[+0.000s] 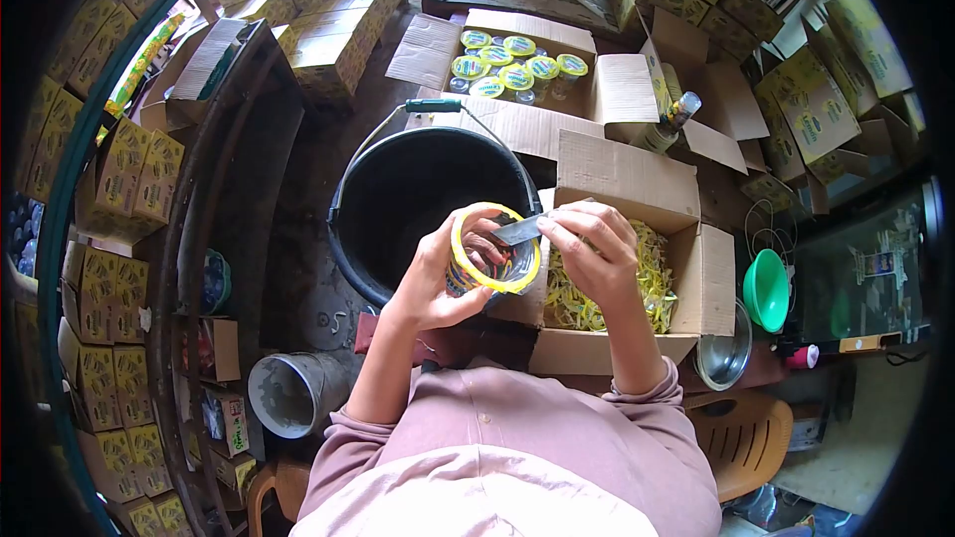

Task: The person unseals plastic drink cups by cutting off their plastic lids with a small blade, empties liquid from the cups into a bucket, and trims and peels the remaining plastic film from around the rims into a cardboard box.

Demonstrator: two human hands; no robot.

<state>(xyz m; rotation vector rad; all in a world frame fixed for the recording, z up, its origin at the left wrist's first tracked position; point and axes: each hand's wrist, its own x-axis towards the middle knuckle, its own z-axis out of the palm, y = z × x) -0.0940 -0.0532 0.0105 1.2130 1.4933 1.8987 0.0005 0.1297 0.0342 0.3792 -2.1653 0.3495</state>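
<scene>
My left hand point(435, 268) wraps round a clear plastic cup with a yellow rim point(538, 264), tilted so its mouth faces up towards me. Between the fingers of my right hand point(597, 251) is a flat metal blade point(517, 231), its end lying over the cup's rim. Whether the blade has a handle is hidden by the fingers. Behind the cup stands a large black bucket point(343, 249) with a wire handle and a dark green grip. Right of it, under my right hand, a cardboard box point(629, 171) holds a heap of yellow plastic strips point(652, 283).
An open carton point(537, 129) of yellow-lidded cups point(494, 58) sits beyond the bucket. A clear bottle point(681, 111) leans near it. At right are a green bowl point(766, 290) and a metal bowl point(731, 353). A grey bucket point(284, 396) and stacked cartons point(117, 308) stand left.
</scene>
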